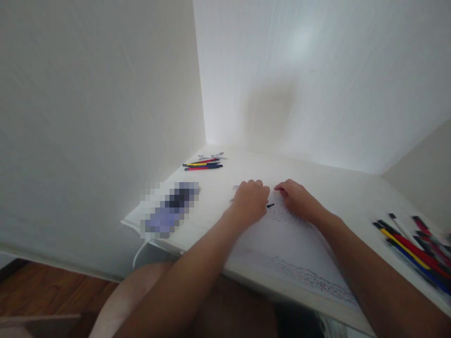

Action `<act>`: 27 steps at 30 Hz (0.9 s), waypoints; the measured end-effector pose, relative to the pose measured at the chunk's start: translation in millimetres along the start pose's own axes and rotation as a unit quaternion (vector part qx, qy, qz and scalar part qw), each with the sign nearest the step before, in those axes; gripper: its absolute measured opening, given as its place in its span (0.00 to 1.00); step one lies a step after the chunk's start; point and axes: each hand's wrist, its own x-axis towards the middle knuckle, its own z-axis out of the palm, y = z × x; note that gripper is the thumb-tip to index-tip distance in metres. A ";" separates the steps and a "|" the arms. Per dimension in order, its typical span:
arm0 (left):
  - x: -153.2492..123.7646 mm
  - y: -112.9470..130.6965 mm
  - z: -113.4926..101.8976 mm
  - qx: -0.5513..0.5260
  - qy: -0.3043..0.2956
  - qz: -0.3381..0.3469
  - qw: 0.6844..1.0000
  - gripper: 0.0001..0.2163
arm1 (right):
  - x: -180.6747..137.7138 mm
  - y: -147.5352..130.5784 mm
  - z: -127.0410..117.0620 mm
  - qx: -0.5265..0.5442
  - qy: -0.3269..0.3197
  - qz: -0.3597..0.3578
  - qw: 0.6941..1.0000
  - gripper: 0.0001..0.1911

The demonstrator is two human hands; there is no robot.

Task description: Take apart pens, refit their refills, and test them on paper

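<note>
The left hand (pixel 251 203) curls its fingers beside a small black tip (pixel 270 205), whether gripping it I cannot tell; the right hand (pixel 299 199) bends its fingers inward, their hold unclear. Written paper (pixel 278 239) lies below them on the white table (pixel 331 183), left-side pens (pixel 199 164) beyond, more pens (pixel 401 243) at right

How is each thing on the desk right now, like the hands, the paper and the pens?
Left hand: curled, its grip hidden.
Right hand: fingers bent, hold unclear.
Paper: lying down, marked with rows of writing.
Dark tip: poking out beside the left hand.
Far pens: lying bunched together.
Right-side pens: lying spread out, blurry.
Pixelated thing: lying down, details hidden.
</note>
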 end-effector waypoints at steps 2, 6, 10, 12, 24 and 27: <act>1.8 2.9 9.1 -0.002 -0.005 0.029 1.000 0.10 | 0.5 4.4 1.2 0.009 0.019 0.001 1.000 0.17; 2.3 4.1 18.9 -0.023 -0.002 0.061 0.998 0.12 | 1.7 5.7 2.0 0.033 0.036 0.006 0.999 0.15; 2.7 5.0 22.8 -0.054 -0.004 0.052 0.997 0.13 | 1.6 0.9 -2.5 0.045 0.039 -0.005 0.998 0.13; 3.5 3.7 24.8 -0.076 -0.004 0.043 0.996 0.13 | 0.8 -0.6 -7.0 0.049 0.057 -0.009 0.997 0.13; 8.4 -6.8 29.3 -0.157 0.054 -0.017 0.986 0.11 | -3.3 -11.7 -19.1 0.174 -0.030 -0.010 0.984 0.12; 8.4 -6.2 27.0 -0.169 0.059 -0.013 0.984 0.11 | -2.9 -11.5 -20.1 0.197 -0.034 -0.002 0.980 0.12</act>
